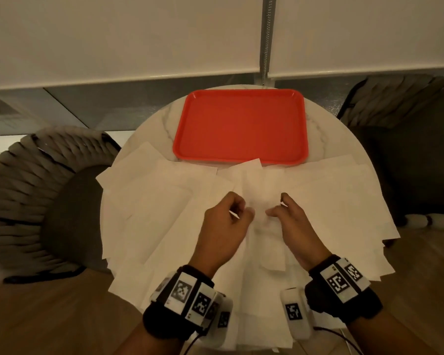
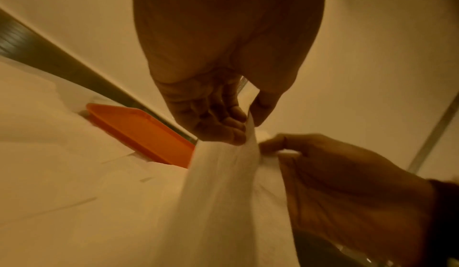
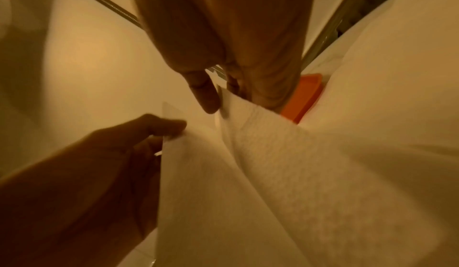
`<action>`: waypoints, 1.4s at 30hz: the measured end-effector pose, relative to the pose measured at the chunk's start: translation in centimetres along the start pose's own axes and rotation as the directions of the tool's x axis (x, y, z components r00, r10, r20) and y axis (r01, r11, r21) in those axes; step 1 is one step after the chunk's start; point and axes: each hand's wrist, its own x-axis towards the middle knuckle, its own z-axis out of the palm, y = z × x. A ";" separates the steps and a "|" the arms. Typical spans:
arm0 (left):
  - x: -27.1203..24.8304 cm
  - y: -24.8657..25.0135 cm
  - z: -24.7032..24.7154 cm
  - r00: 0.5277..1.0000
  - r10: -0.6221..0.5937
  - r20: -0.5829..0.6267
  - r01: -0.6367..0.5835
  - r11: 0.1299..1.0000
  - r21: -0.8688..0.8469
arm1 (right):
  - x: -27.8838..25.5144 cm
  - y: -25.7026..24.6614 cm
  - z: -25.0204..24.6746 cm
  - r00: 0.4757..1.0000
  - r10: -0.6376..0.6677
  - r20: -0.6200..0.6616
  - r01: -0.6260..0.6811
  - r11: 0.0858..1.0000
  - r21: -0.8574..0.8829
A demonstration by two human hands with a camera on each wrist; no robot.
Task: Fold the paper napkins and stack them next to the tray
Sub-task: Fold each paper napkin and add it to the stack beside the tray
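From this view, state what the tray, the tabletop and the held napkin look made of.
Tray: likely moulded plastic, even red, raised rim.
Tabletop: marble or marble-look, white with grey veins.
Napkin: thin embossed paper, dotted texture, drooping between left hand and right hand.

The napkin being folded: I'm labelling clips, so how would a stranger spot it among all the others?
On the round marble table, nearer than the red tray, white napkins lie fanned out flat. The napkin being folded sits in the middle, the only one lifted, pinched by left hand and right hand.
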 end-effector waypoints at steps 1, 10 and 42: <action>-0.2 0.5 0.4 0.999 0.028 0.034 -0.028 1.000 -0.008 | 0.1 -0.4 0.4 0.998 0.014 0.055 -0.019 0.997 0.081; 1.6 -1.3 -2.1 0.979 0.053 -0.197 -0.061 0.997 -0.036 | 2.7 -1.5 3.0 1.000 -0.026 -0.018 0.029 0.981 0.190; 34.3 -15.5 -22.4 0.946 -0.266 -0.186 0.322 0.842 0.432 | 7.5 -0.4 10.8 0.897 0.047 -0.439 -0.016 0.997 0.074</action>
